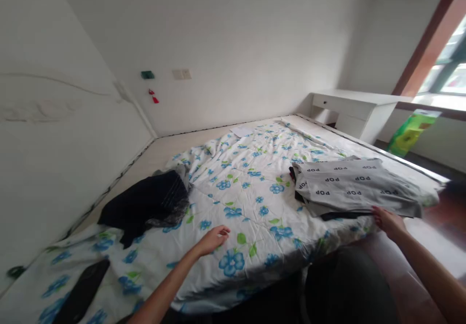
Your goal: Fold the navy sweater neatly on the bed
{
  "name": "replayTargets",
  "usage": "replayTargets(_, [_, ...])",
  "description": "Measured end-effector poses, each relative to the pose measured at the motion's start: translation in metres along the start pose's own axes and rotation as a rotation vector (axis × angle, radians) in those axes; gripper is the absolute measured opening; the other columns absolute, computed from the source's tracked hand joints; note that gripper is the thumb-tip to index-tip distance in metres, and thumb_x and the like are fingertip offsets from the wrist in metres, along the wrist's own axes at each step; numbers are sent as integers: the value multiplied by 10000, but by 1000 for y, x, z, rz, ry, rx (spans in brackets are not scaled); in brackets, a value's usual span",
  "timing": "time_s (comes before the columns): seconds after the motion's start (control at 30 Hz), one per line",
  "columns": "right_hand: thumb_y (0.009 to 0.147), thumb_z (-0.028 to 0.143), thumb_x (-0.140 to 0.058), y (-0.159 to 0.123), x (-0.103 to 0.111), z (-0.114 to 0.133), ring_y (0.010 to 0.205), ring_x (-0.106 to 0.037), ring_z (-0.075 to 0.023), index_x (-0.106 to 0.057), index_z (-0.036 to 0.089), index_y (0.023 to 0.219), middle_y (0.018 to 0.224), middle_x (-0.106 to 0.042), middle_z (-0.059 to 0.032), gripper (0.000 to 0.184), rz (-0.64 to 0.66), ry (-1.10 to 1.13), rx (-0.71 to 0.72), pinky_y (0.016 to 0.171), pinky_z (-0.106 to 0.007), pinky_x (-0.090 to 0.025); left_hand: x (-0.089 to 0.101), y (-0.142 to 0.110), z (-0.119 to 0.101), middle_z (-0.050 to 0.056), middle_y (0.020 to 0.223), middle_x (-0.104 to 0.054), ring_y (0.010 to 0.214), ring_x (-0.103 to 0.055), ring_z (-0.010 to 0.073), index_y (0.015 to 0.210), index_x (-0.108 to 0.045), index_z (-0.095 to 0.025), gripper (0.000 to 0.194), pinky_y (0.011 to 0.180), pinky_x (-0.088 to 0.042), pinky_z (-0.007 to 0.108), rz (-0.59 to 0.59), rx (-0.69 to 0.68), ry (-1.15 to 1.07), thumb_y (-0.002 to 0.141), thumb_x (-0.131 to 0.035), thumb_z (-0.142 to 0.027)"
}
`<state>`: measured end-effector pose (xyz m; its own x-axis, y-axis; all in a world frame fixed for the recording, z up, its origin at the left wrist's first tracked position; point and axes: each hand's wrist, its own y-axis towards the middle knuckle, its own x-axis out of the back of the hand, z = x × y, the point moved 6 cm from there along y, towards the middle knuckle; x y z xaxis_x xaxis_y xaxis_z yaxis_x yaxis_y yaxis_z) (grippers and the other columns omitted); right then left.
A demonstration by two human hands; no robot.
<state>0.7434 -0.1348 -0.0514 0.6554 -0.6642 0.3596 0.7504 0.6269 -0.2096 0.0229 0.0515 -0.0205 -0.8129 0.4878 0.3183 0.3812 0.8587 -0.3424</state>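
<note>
Over on the right side of the bed, the grey cloth [345,184] lies spread fairly flat, rows of "POP" lettering across it, upside down from here. And there's the right hand [389,221], right at its near edge, fingertips drawn narrow and touching; whether they actually pinch the fabric, I can't tell. Dark cloth [298,195] peeks out from underneath at the left end.

Across to the left hand [214,239]: fingers loosely curled and partly open, out over the blue-flowered sheet [255,186], near the front of the bed; contact with the sheet is hard to call. Beyond it to the left sits a crumpled heap of dark clothes [145,202], and nearer still, a black phone [82,290] lies at an angle. At the far end, white paper [242,131] rests by the wall.
</note>
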Motion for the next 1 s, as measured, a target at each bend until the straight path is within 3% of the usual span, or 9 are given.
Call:
replayTargets(0.07, [830, 501, -648, -8, -63, 22, 701, -758, -296, -714, 295, 970, 920, -796, -166, 258, 78, 7, -4, 672, -436, -676, 63, -21, 25, 57, 848, -781, 778, -709, 255, 902, -768, -230, 427, 726, -553, 337, -174, 71, 35, 596, -935, -476])
replayTargets(0.17, [826, 461, -745, -56, -185, 61, 814, -785, -259, -787, 233, 1110, 1025, -828, -136, 367, 531, -156, 78, 730, -363, -655, 129, -50, 50, 60, 851, -788, 876, -754, 303, 888, -749, -246, 309, 788, -581, 355, -396, 137, 145, 664, -864, -423])
replayTargets(0.27, [777, 430, -882, -133, -289, 69, 739, -753, -218, -786, 222, 1154, 896, -810, -72, 442, 997, -411, 92, 676, -306, -592, 167, -66, 57, 97, 1035, -846, 1150, -774, 351, 894, -765, -259, 208, 999, -596, 379, -592, 108, 258, 718, -833, -347])
replayTargets(0.37, [804, 333, -868, -182, -345, 62, 593, -660, -179, -738, 212, 1099, 659, -689, 16, 345, 1089, -719, 194, 624, -276, -529, 184, -65, 60, 131, 1245, -854, 1282, -754, 361, 979, -811, -248, 226, 1136, -558, 405, -691, 86, 323, 757, -818, -292])
replayTargets(0.47, [880, 285, -789, -195, -371, 60, 579, -616, -160, -664, 200, 965, 607, -629, 32, 174, 1034, -882, 340, 629, -262, -505, 192, -56, 62, 148, 1395, -820, 1352, -720, 355, 1093, -854, -227, 331, 1127, -563, 406, -706, 35, 299, 767, -815, -264])
replayTargets(0.63, [972, 266, -676, -191, -388, 51, 522, -594, -137, -602, 210, 810, 648, -673, 4, 187, 1193, -900, 186, 558, -253, -506, 216, -31, 63, 129, 1427, -783, 1064, -754, 239, 1419, -807, -217, 642, 861, -584, 314, -762, 46, -163, 780, -811, -284])
replayTargets(0.73, [968, 228, -657, -188, -391, 52, 489, -572, -122, -595, 205, 742, 634, -675, -2, 236, 1207, -882, 174, 522, -238, -493, 240, -12, 48, 104, 1386, -770, 943, -698, 156, 1397, -815, -219, 644, 806, -541, 257, -832, 34, -343, 755, -778, -183])
replayTargets(0.87, [956, 206, -640, -185, -393, 50, 469, -570, -116, -612, 206, 763, 625, -679, 8, 195, 1225, -830, 118, 484, -216, -477, 277, 11, 1, 91, 1248, -755, 936, -681, 135, 1257, -838, -224, 486, 844, -552, 246, -894, 14, -548, 813, -699, -85])
replayTargets(1.0, [941, 224, -629, -180, -395, 46, 453, -567, -116, -617, 209, 760, 612, -683, 7, 182, 1242, -824, 93, 467, -213, -479, 325, 15, -96, 60, 1050, -740, 892, -713, 135, 1260, -775, -222, 415, 863, -600, 234, -968, -135, -690, 927, -608, -41])
